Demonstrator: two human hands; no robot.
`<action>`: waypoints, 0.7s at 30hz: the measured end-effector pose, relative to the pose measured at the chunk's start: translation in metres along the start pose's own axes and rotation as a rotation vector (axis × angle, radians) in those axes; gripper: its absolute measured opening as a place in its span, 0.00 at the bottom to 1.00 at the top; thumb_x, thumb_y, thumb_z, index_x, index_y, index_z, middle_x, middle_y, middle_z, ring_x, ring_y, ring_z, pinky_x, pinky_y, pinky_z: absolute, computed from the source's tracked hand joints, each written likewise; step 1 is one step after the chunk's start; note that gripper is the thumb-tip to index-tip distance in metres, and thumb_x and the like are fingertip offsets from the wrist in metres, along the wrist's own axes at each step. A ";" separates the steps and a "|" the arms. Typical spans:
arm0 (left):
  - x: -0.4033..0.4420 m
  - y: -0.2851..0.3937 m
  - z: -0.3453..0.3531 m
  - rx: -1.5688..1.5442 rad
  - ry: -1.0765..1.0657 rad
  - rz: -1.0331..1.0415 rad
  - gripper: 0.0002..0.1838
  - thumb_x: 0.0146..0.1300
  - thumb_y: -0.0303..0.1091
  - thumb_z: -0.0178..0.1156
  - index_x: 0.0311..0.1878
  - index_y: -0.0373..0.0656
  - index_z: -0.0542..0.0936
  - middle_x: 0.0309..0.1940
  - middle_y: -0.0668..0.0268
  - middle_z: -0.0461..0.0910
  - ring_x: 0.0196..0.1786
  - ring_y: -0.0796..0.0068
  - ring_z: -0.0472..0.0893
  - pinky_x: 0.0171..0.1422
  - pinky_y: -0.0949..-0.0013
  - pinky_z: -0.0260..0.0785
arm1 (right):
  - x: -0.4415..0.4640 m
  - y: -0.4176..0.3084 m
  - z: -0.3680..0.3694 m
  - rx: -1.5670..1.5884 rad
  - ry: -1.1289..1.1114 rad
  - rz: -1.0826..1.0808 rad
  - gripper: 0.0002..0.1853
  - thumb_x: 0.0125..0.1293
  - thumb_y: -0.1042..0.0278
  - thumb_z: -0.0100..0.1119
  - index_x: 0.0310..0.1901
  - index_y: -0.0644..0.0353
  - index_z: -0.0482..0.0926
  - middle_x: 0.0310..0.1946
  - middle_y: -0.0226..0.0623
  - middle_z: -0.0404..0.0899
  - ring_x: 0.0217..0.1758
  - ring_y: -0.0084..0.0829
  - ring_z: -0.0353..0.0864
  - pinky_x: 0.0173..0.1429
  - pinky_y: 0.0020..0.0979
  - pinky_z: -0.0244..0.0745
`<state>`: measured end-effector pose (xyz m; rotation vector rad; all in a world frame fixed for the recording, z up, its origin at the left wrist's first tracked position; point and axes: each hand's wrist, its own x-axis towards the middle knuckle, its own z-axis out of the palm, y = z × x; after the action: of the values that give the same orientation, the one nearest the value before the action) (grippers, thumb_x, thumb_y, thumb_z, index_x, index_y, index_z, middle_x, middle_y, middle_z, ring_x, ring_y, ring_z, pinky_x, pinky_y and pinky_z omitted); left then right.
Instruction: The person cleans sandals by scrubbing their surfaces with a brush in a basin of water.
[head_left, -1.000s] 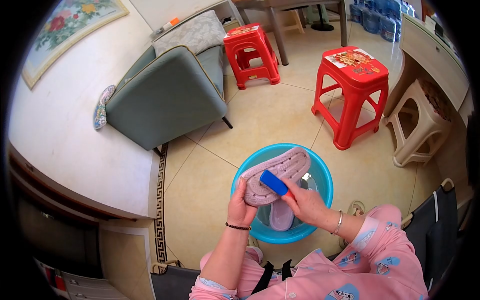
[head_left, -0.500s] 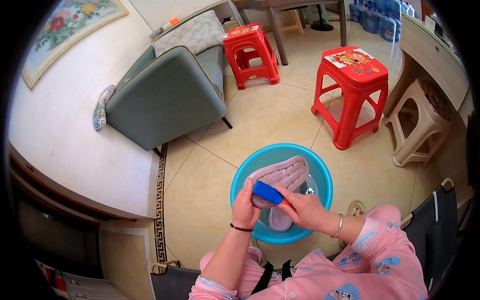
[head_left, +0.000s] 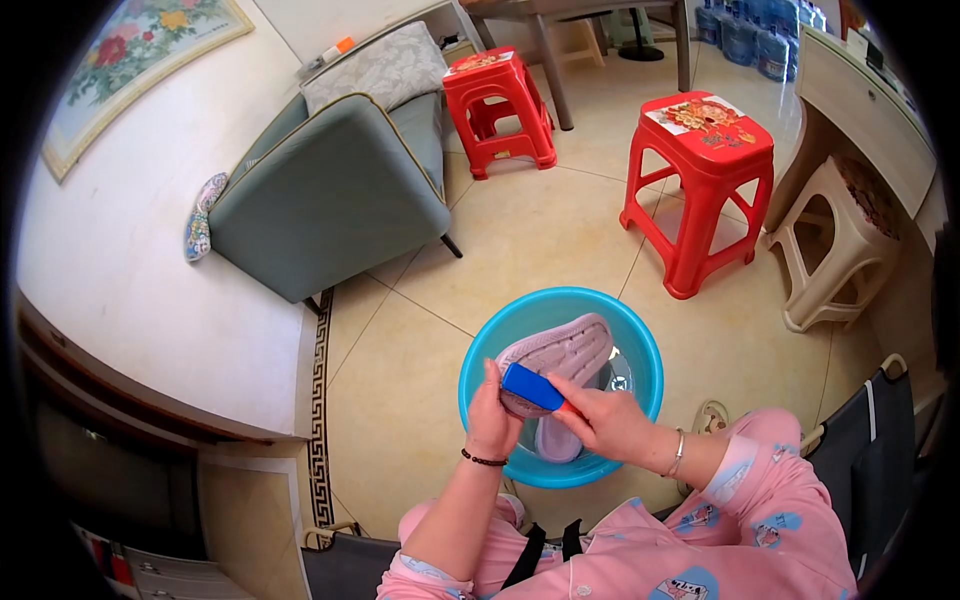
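My left hand (head_left: 492, 415) grips the heel end of a pale purple slipper (head_left: 572, 350), its sole turned up over the basin. In my right hand (head_left: 607, 422) is a brush (head_left: 533, 387) with a blue head and an orange-red handle. The brush head lies against the slipper's sole near the heel; its bristles are hidden. Below is a turquoise basin (head_left: 480, 352) with some water in it. A second purple slipper (head_left: 558, 440) rests inside the basin, partly covered by my hands and the held slipper.
Two red plastic stools (head_left: 700, 150) stand ahead on the tiled floor. To the left is a grey-green armchair (head_left: 330, 200). A beige stool (head_left: 840, 240) stands by a desk (head_left: 865, 110) on the right. Water bottles (head_left: 755, 45) are stacked at the back.
The brush and my right hand have shifted very slightly left along the sole. Both hands keep their hold, and the view has moved a little.
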<state>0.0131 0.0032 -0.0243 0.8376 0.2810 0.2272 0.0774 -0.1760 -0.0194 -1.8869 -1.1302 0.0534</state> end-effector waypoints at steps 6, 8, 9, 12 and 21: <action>0.000 -0.006 0.002 0.077 0.013 -0.010 0.28 0.77 0.51 0.37 0.58 0.33 0.73 0.54 0.57 0.77 0.55 0.66 0.78 0.62 0.63 0.70 | 0.004 0.007 0.003 -0.078 0.029 0.048 0.25 0.67 0.59 0.57 0.64 0.55 0.69 0.28 0.45 0.82 0.28 0.45 0.83 0.31 0.41 0.77; -0.001 -0.011 0.006 0.230 0.001 -0.019 0.29 0.77 0.51 0.37 0.59 0.33 0.72 0.54 0.58 0.77 0.55 0.68 0.78 0.62 0.64 0.70 | 0.008 0.012 0.002 -0.023 0.109 0.128 0.25 0.67 0.58 0.58 0.64 0.55 0.69 0.29 0.45 0.82 0.29 0.46 0.83 0.31 0.42 0.77; 0.000 -0.013 0.003 0.257 -0.011 -0.015 0.29 0.77 0.50 0.37 0.61 0.32 0.71 0.55 0.58 0.77 0.55 0.70 0.78 0.62 0.65 0.70 | 0.008 0.011 0.000 -0.023 0.109 0.127 0.25 0.67 0.58 0.58 0.64 0.55 0.69 0.29 0.45 0.82 0.29 0.46 0.83 0.31 0.42 0.77; 0.004 -0.014 0.001 0.149 0.046 -0.016 0.28 0.77 0.50 0.38 0.58 0.32 0.73 0.53 0.58 0.78 0.54 0.69 0.78 0.60 0.65 0.71 | 0.007 0.009 -0.004 0.014 0.040 0.164 0.26 0.67 0.58 0.58 0.64 0.54 0.69 0.30 0.47 0.82 0.29 0.48 0.83 0.31 0.42 0.77; 0.001 -0.005 -0.009 0.072 -0.016 0.015 0.27 0.77 0.52 0.39 0.53 0.34 0.75 0.50 0.58 0.79 0.52 0.68 0.78 0.61 0.64 0.70 | -0.004 0.002 0.009 -0.106 -0.052 0.049 0.26 0.66 0.57 0.58 0.65 0.53 0.69 0.27 0.43 0.81 0.27 0.44 0.82 0.29 0.41 0.76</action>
<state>0.0113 0.0065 -0.0335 0.9127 0.2692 0.2255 0.0721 -0.1733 -0.0275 -2.0180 -1.1415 0.0712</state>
